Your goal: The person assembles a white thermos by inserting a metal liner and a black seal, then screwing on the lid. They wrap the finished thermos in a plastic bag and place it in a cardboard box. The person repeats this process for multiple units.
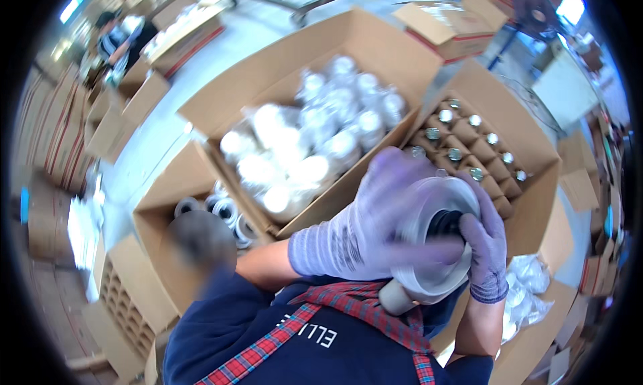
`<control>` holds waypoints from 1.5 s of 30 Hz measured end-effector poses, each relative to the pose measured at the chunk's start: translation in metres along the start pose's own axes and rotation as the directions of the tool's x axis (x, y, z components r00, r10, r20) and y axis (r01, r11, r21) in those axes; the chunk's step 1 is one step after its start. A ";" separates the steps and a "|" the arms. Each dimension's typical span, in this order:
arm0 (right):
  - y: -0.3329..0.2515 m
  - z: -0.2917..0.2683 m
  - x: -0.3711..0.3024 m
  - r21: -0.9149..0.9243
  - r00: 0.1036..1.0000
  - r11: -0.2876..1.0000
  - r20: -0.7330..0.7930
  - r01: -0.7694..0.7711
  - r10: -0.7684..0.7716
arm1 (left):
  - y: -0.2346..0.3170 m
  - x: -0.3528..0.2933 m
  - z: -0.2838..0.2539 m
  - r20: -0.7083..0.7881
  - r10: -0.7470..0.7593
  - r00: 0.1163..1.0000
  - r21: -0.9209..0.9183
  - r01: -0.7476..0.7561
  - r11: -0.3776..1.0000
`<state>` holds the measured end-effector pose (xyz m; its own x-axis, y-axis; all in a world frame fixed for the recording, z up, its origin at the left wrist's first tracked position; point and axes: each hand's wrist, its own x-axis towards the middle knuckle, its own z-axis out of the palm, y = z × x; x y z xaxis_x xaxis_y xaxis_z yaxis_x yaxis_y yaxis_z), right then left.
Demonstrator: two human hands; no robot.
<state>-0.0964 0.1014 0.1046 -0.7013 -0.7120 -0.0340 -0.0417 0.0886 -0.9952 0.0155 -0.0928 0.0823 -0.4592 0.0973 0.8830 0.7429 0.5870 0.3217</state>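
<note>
here's a smooth round white vessel (430,283), knit-gloved right hand (487,241) clamped on its right, blurred left hand (375,221) across its left, grip unclear

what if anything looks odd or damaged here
Nothing stands out: the plastic-wrapped white pieces lie jumbled but contained in the large brown cardboard box, and the blurred round white piece in the purple-gloved right hand shows no plain damage.
</note>
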 end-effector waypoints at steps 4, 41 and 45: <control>-0.017 -0.056 -0.017 -0.130 0.915 0.974 -0.339 0.185 -0.219 | -0.034 0.006 0.079 0.352 -0.554 0.754 -0.931 0.342 -0.126; 0.066 -0.159 0.037 -0.615 0.781 0.763 -0.371 0.200 -0.503 | -0.089 0.097 0.201 0.459 -0.583 0.671 -0.557 0.728 0.400; 0.056 -0.186 0.026 0.347 0.923 0.893 -0.151 -0.286 0.354 | -0.114 0.087 0.193 0.473 -0.453 0.756 -0.465 0.651 0.600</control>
<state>-0.2493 0.2171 0.0652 -0.7695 -0.5205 -0.3700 0.4105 0.0406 -0.9110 -0.2026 0.0042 0.0561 -0.9138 0.1882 0.3599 0.3736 0.0419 0.9267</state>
